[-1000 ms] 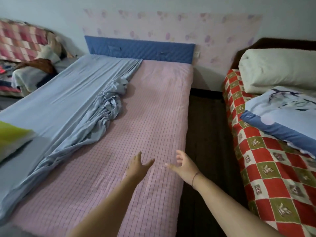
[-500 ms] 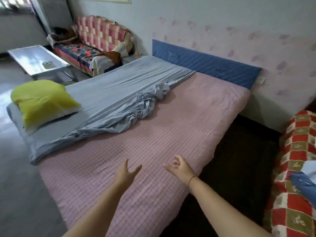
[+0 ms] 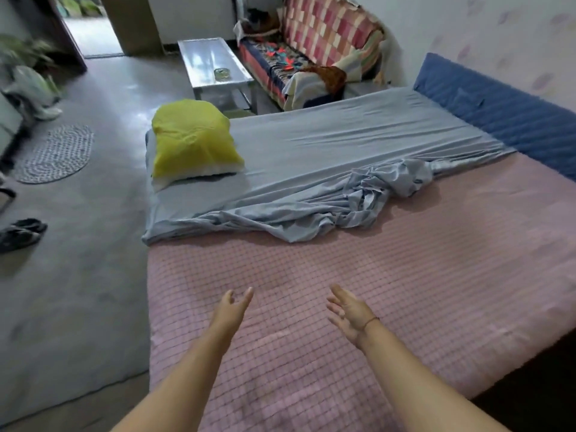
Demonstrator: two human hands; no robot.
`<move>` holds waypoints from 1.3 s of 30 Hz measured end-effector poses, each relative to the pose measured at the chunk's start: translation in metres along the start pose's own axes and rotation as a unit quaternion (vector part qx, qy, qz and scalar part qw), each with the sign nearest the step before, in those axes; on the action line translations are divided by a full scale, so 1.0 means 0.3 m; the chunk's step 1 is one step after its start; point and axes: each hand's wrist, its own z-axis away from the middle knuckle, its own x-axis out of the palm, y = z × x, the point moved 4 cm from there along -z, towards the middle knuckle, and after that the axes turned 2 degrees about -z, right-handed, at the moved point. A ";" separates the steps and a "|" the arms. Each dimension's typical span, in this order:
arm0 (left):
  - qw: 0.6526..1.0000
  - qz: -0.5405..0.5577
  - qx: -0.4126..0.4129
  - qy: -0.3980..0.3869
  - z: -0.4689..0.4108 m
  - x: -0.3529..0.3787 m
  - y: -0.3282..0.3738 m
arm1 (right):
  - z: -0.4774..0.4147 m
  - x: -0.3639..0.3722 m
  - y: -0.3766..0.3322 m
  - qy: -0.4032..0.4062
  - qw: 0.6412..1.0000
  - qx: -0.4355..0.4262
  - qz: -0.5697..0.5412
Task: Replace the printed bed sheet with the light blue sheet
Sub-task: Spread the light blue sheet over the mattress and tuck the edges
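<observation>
— Where is the light blue cotton sheet [image 3: 327, 157]?

— It is on the far half of the bed. It lies flat from the padded dark blue headboard [image 3: 498, 110] down to the foot, and its near edge is bunched in a ridge of folds along the middle of the bed. A yellow pillow with a white border [image 3: 193, 141] rests on it at the foot corner.

— And the near half?

— That is a bare pink quilted mattress surface with a grid of dark lines [image 3: 420, 275], uncovered from the folds to the near edge.

— What are the hands doing?

— Both reach out over the pink surface, well short of the sheet. The left hand [image 3: 232, 310] has straight fingers and its thumb spread apart, and it holds nothing. The right hand [image 3: 349, 313] has its palm turned inward and its fingers loosely spread, also holding nothing. It has a thin band on the wrist [image 3: 371, 321].

— Anything beyond the bed?

— A sofa with a checked pink cover [image 3: 324, 29], a low glass-topped table [image 3: 212, 63], an oval braided rug [image 3: 56, 154] and dark shoes [image 3: 18, 233] on the grey floor.
</observation>
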 end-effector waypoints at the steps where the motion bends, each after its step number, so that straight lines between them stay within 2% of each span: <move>1: 1.000 0.012 -0.018 0.002 -0.028 0.013 0.015 | -0.045 0.000 -0.029 0.000 1.000 0.007 -0.014; 13: 0.985 0.134 -0.111 -0.005 -0.506 0.316 0.216 | -0.693 0.036 -0.249 -0.016 0.997 0.065 -0.044; 18: 0.945 0.279 -0.173 -0.006 -0.788 0.422 0.225 | -0.947 0.021 -0.266 -0.008 0.994 0.093 -0.051; 20: 0.934 0.302 -0.192 0.000 -0.883 0.455 0.228 | -1.035 0.013 -0.261 -0.005 0.994 0.095 -0.048; 26: 0.909 0.373 -0.180 0.053 -1.093 0.508 0.225 | -1.215 0.031 -0.246 0.009 0.994 0.098 -0.048; 30: 0.899 0.389 -0.183 0.081 -1.140 0.513 0.204 | -1.265 0.037 -0.244 0.024 0.992 0.100 -0.076; 36: 0.839 0.521 -0.153 0.011 -0.967 0.496 0.172 | -1.239 0.085 -0.234 -0.009 0.981 0.082 -0.173; 39: 0.831 0.526 -0.179 0.034 -0.860 0.472 0.087 | -1.201 0.104 -0.239 -0.027 0.976 0.062 -0.206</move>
